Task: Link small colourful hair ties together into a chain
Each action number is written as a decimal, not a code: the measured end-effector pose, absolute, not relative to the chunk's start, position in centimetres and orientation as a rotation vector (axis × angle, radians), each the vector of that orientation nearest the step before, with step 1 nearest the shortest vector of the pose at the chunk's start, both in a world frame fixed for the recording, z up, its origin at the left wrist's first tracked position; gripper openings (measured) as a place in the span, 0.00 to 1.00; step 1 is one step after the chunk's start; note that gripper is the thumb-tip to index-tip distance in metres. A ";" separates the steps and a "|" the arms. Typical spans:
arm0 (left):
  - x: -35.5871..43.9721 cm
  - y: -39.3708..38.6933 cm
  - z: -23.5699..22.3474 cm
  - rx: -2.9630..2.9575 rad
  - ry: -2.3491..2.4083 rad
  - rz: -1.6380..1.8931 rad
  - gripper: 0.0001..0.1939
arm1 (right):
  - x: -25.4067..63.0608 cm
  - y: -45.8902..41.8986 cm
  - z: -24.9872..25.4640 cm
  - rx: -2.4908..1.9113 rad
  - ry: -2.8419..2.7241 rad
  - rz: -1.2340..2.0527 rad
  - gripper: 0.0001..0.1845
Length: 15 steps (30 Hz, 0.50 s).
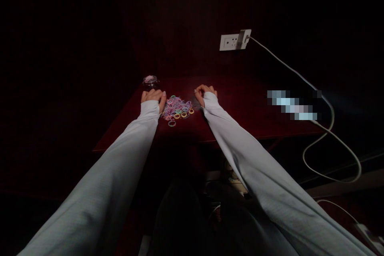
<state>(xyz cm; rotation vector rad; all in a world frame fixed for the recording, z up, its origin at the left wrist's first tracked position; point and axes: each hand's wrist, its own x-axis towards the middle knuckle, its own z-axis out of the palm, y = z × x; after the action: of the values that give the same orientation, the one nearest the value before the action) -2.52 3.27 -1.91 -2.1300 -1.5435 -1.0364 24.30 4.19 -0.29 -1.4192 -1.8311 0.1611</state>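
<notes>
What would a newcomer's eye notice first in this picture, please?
Probably the pile of small pastel rings, which look like hair ties, lying on the dark red table between the left hand and the right hand. Next would come the long pale sleeves rising from the lower corners, and the white cable, looping at the right from the wall socket.

The head camera looks forward, down over the table [243, 116].
</notes>
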 end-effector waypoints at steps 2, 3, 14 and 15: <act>-2.7 3.7 -2.1 -2.131 -1.564 -1.014 0.23 | 23.7 3.7 -0.2 -1.295 -1.977 0.178 0.11; -2.7 3.8 -2.2 -2.134 -1.569 -1.006 0.24 | 23.4 3.5 -0.2 -1.250 -2.024 0.187 0.11; -2.5 3.3 -2.0 -2.249 -1.563 -0.960 0.27 | 22.7 2.9 -0.3 -1.105 -2.199 0.153 0.13; -2.4 3.2 -1.9 -2.256 -1.555 -0.952 0.28 | 22.4 2.7 -0.3 -1.104 -2.208 0.141 0.13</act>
<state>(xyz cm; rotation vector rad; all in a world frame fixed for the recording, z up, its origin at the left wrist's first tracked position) -2.42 3.24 -1.91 -2.2559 -1.5549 -0.9520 22.39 2.75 -0.26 -1.1042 -2.2081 0.1408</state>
